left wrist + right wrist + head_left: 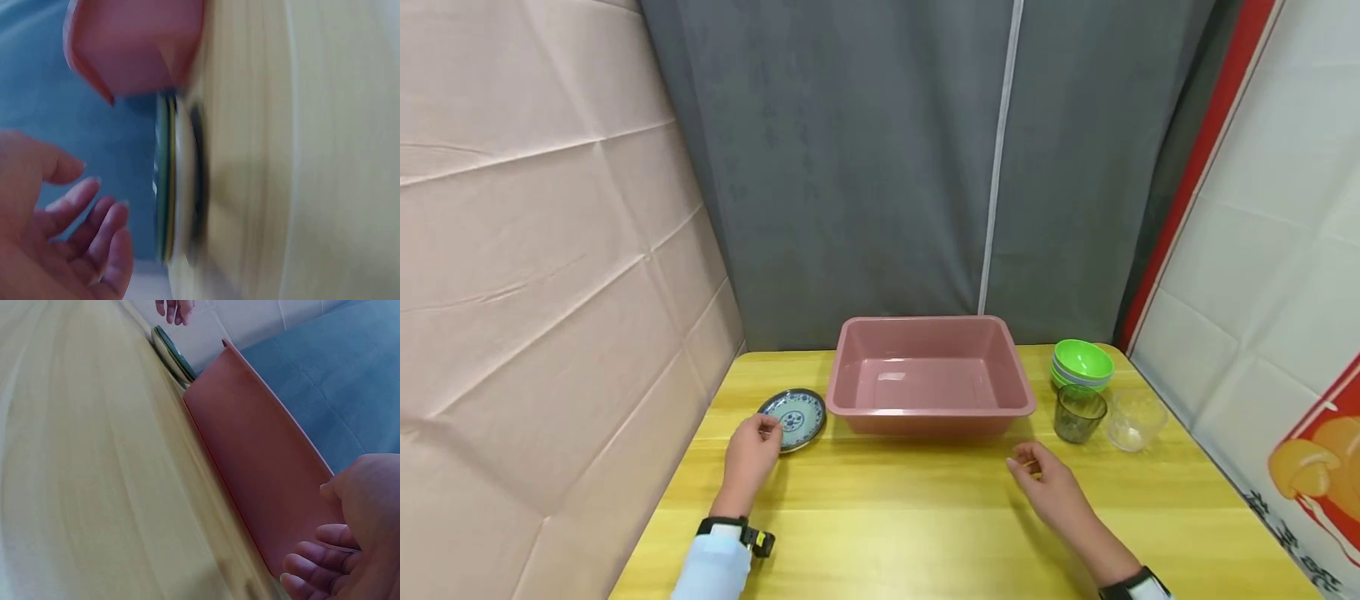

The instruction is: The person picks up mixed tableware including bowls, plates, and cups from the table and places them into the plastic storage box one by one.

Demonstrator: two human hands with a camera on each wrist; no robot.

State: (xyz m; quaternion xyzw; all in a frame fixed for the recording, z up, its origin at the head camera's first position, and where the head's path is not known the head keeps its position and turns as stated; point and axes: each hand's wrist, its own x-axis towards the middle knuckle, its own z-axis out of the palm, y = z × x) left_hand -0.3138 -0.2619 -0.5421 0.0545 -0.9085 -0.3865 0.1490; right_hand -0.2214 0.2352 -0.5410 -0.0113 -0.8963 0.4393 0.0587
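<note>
A small stack of plates [793, 418], the top one blue-and-white with a dark rim, lies on the table left of a pink plastic basin [931, 413]. My left hand [753, 457] hovers just above the near left edge of the plates. In the left wrist view, the loosely bent fingers [100, 234] are apart from the stacked plates [167, 181] and hold nothing. My right hand [1047, 486] is over the table in front of the basin's right corner. Its fingers hang relaxed with nothing in them, and the basin's side [250, 444] fills the space beyond them.
At the right stand stacked bowls [1082, 362], bright green on top, with a dark tinted glass [1078, 414] and a clear glass [1135, 421] in front of them. A grey curtain [865, 167] hangs behind the wooden table [880, 533]. Covered walls rise on both sides.
</note>
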